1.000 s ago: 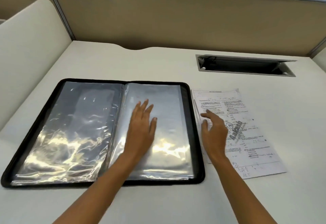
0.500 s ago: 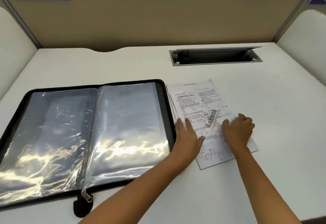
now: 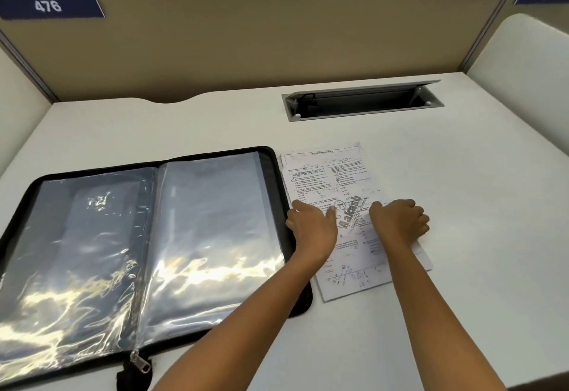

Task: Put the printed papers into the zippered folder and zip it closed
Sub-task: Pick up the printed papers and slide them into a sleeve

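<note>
- Head view: white printed papers (image 3: 332, 175) lie beside the open black zippered folder (image 3: 212, 215).
- Left hand (image 3: 312, 227) presses them flat; right hand (image 3: 398, 221) curls, grip unclear.
- They look floppy; lift an edge.

Black-edged folder (image 3: 274, 175), white black-printed papers (image 3: 345, 181), cream desk (image 3: 462, 206).

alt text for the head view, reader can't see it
Two hands rest on a stack of printed papers on a white desk: the left hand flat, the right hand with fingers curled at the right edge. Left of the papers, a black zippered folder lies open, showing clear plastic sleeves.
</note>
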A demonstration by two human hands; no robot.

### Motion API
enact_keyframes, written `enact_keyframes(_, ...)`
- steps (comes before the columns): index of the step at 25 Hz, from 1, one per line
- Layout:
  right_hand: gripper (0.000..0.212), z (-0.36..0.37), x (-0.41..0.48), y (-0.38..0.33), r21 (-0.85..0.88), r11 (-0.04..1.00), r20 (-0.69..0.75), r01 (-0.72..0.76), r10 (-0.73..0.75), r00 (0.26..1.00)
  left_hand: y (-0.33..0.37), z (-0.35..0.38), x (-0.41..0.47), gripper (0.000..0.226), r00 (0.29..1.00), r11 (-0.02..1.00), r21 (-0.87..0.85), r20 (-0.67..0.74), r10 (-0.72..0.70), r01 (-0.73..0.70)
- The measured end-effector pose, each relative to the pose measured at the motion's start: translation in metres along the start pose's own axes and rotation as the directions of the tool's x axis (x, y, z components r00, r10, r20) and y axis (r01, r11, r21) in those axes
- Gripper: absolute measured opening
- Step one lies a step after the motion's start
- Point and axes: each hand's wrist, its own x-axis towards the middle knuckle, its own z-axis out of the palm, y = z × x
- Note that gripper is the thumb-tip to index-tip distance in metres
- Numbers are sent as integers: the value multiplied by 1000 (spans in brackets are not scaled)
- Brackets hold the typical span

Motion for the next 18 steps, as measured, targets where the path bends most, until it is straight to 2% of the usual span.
enact_keyframes(3,46,-8,11,-2,21,998,126,-61,58,990,5,-5,11,50,991,972,-210,-52,-122,109)
enact_keyframes(6,39,-15,19,-2,76,993,219,-94,75,973,7,-13,21,43,974,904,-374,-9,-224,205)
enact_keyframes(8,40,-18,23,-3,125,989,254,-76,42,966,7,-15,27,45,969,895,-377,31,-245,238)
enact_keyframes(11,38,-22,26,-4,177,981,316,-81,22,949,4,-13,33,47,974,930,-290,77,-212,226)
enact_keyframes(14,12,-24,29,3,258,966,357,-10,-86,930,-7,-11,34,39,988,962,-232,81,-131,147)
enact_keyframes(16,10,-26,29,8,327,941,322,82,-193,927,-13,-12,35,34,996,976,-204,70,-58,71)
enact_keyframes(18,15,-29,25,10,426,885,211,188,-299,931,-15,-15,35,36,996,976,-217,91,10,10)
